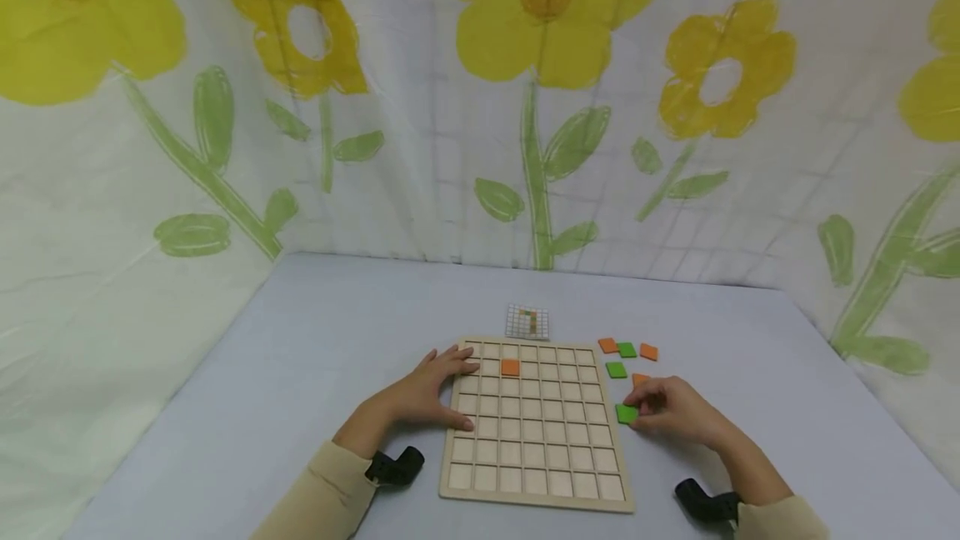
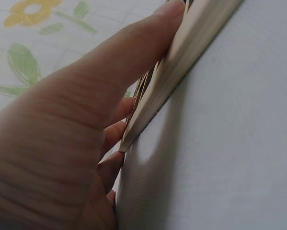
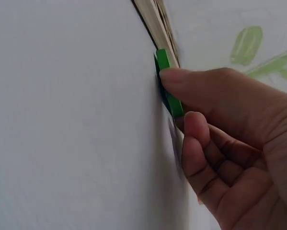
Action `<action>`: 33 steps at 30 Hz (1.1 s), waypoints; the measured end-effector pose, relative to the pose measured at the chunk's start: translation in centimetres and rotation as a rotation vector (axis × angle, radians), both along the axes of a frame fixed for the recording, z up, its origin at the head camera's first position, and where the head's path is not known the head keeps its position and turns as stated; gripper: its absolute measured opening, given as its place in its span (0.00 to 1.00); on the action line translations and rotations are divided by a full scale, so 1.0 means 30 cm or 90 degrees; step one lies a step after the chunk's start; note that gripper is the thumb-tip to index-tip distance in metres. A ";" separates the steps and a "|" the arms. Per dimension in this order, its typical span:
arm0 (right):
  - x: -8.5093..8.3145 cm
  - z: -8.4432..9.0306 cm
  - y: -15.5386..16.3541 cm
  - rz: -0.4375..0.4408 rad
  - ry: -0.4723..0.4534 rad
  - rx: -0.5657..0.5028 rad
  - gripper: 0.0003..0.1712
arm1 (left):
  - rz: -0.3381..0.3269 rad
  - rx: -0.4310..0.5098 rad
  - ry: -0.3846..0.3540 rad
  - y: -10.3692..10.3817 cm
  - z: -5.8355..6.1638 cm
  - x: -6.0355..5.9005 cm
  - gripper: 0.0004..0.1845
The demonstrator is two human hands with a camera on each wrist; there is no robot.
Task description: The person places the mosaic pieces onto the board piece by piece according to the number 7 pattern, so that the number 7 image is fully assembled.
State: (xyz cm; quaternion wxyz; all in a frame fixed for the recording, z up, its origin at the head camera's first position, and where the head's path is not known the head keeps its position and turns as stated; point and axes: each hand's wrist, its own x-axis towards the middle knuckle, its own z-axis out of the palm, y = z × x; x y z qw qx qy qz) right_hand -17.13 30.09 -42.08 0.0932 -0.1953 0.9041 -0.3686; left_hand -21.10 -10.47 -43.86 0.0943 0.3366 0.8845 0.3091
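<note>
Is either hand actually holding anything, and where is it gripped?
The right hand pinches a green tile by its edges. The left hand only rests on the wooden board's left edge.

**Colours on the table and behind it**

The table (image 1: 315, 340) is showing a pale grey-blue. The wooden board (image 1: 536, 423) is looking light beige, with a grid of squares, and one orange tile (image 1: 510, 367) is sitting in it. Beside it, loose tiles are showing orange (image 1: 607, 345) and green (image 1: 617, 370). The backdrop cloth (image 1: 450, 148) is carrying yellow flowers with green stems on white. The sleeves (image 1: 322, 498) are appearing beige.
</note>
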 end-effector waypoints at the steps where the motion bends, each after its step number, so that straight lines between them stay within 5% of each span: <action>1: -0.003 0.006 0.001 0.002 -0.002 -0.001 0.15 | -0.002 0.000 0.000 -0.001 -0.001 0.000 0.47; 10: -0.044 0.044 0.004 0.034 0.040 -0.017 0.14 | -0.008 0.001 -0.002 0.008 0.003 -0.001 0.46; 21: -0.115 0.060 -0.114 0.077 0.102 -0.035 0.12 | -0.001 -0.007 -0.007 -0.007 0.005 0.006 0.46; 33: -0.171 0.073 -0.251 0.066 0.081 -0.034 0.15 | -0.008 -0.004 -0.010 -0.006 0.010 0.003 0.47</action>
